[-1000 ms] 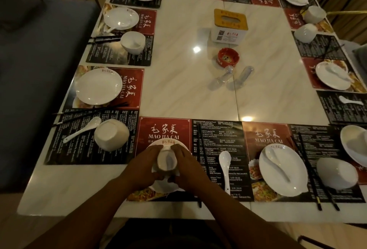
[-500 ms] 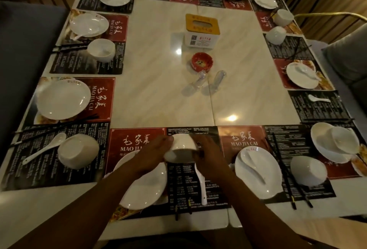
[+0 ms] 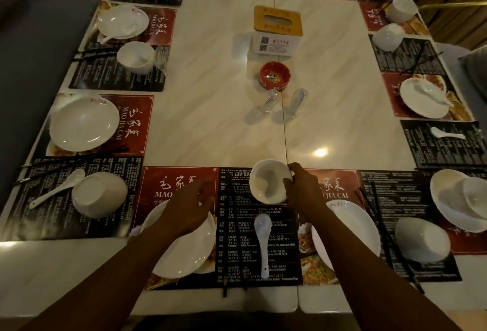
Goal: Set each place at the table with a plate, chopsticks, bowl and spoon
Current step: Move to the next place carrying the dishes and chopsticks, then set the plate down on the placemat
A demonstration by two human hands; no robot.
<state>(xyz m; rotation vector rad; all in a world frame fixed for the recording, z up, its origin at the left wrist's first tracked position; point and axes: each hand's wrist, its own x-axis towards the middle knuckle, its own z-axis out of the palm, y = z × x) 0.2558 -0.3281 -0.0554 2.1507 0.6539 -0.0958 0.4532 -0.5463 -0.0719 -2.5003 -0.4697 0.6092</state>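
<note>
Two clear shakers [image 3: 268, 102], red dish [image 3: 274, 75] beyond bowl [image 3: 269, 182]; spoon [image 3: 263, 238] just nearside.

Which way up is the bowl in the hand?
Right way up. The bowl shows its hollow inside, and the right hand pinches its rim.

Glossy white ceramic bowl [image 3: 270, 181]; polished marble-look table [image 3: 218, 109]; matt printed paper placemats [image 3: 259, 227].

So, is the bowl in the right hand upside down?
No, the bowl gripped at its rim by the right hand has its opening facing up, so its inside shows.
</note>
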